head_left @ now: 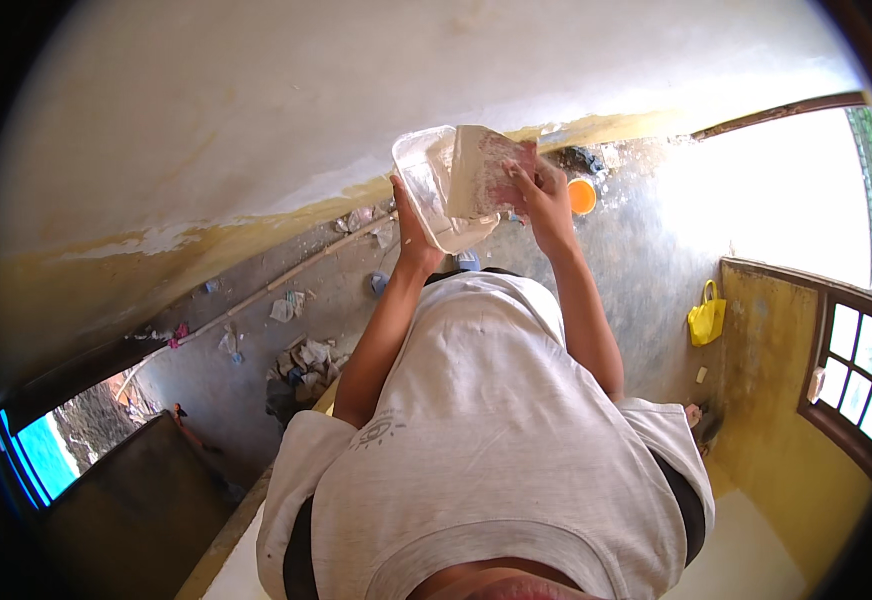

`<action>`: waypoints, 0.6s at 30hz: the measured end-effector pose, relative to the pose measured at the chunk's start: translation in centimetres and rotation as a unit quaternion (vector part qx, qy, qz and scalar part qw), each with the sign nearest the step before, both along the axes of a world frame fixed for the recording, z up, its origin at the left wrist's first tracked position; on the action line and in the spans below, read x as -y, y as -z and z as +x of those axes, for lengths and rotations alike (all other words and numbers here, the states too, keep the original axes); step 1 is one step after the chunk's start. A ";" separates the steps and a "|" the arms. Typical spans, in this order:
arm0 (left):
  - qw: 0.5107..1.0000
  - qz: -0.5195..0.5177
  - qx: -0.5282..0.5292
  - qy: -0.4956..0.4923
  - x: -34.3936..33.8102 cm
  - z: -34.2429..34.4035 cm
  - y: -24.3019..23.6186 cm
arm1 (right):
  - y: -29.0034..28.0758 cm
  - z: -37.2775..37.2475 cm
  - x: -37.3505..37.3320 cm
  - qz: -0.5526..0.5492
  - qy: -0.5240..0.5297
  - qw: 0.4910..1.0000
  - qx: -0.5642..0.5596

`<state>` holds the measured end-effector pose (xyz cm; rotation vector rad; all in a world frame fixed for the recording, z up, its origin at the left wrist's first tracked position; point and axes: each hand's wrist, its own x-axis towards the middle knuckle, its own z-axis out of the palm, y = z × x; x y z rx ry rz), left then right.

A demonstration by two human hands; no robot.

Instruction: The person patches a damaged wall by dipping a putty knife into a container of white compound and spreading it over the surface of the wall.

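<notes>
My left hand is closed on the side of a clear plastic tub, which is tilted and smeared with whitish paste. In my right hand is a flat, squarish scraper, pale with paste and worn reddish toward the gripped side. Its blade lies across the right part of the tub, hiding much of the inside. Whether the blade touches the tub's rim or only overlaps it, I cannot tell. Both hands are up in front of me, close to the whitish plastered wall.
An orange bucket stands on the grey floor beyond my right hand. A long pole lies along the wall's foot, near scraps and a rubbish heap. A yellow bag rests by the right wall, beside a barred window.
</notes>
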<state>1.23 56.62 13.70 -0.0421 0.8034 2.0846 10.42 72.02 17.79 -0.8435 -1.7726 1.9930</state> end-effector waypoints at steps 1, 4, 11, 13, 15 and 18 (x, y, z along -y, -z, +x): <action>1.000 -0.002 -0.002 -0.001 -0.1 0.1 -0.5 | -0.4 0.3 -0.3 -0.096 0.018 0.995 -0.012; 1.000 -0.012 -0.005 -0.009 -0.5 0.0 -1.3 | 2.5 1.6 -0.7 -0.178 0.004 0.982 -0.070; 0.998 -0.008 0.022 -0.058 1.0 -1.2 1.0 | 2.2 0.2 -0.3 -0.251 0.047 0.952 -0.169; 0.998 -0.010 0.023 -0.060 2.1 -1.3 1.6 | 2.2 -1.0 -0.8 -0.079 0.101 0.981 -0.149; 0.998 0.028 0.040 -0.043 3.5 -1.6 2.4 | 1.8 -2.8 -1.7 0.049 0.135 0.979 -0.145; 0.999 -0.001 -0.025 -0.047 4.9 -2.1 2.7 | -1.3 -7.6 -3.1 0.346 0.260 0.892 -0.127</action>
